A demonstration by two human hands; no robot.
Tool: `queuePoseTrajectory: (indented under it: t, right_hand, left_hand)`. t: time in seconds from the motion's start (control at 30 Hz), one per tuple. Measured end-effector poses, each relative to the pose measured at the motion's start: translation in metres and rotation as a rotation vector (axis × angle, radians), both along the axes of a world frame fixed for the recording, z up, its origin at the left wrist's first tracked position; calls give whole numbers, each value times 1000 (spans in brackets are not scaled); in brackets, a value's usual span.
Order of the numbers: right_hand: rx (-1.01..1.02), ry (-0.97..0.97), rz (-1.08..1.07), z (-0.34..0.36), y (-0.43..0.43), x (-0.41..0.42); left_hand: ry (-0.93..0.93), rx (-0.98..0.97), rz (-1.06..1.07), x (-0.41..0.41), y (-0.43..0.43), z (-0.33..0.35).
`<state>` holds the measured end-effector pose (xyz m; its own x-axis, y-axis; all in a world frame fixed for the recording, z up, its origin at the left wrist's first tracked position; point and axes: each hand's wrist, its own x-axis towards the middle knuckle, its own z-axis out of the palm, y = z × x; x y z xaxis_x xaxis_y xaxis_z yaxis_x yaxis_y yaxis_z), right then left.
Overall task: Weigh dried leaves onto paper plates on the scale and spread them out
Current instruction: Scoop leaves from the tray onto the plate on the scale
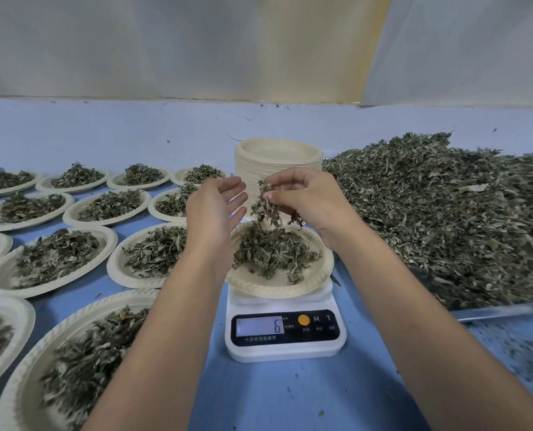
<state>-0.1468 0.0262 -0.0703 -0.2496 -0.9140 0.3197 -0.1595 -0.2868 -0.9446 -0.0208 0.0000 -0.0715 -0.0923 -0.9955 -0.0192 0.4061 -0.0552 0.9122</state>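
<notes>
A white digital scale [285,331] stands in the middle of the blue table, and its display reads 6. On it rests a paper plate [277,286] with a small heap of dried leaves [274,248]. Above the plate my right hand [305,199] pinches a bunch of dried leaves [266,206] that hangs and drops toward the plate. My left hand [215,206] hovers beside it with straight fingers, palm turned to the right, holding nothing.
A tall stack of unused paper plates [277,160] stands behind the scale. A large pile of loose dried leaves [451,213] covers the right side of the table. Several filled plates [57,256] lie in rows on the left. A white wall rises behind.
</notes>
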Motion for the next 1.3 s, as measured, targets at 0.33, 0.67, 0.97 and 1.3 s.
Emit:
queuePoseTrajectory:
  t: [0.33, 0.67, 0.97, 1.3]
  right_hand:
    - [19, -42, -11, 0, 1, 0]
    - [20, -45, -9, 1, -1, 1]
    - [23, -66, 13, 3, 1, 2]
    - [49, 27, 14, 0, -1, -1]
  left_hand:
    - [6, 7, 7, 2, 0, -1]
    - [20, 18, 1, 3, 1, 0]
    - [14, 18, 4, 3, 2, -1]
    - [7, 24, 10, 3, 1, -1]
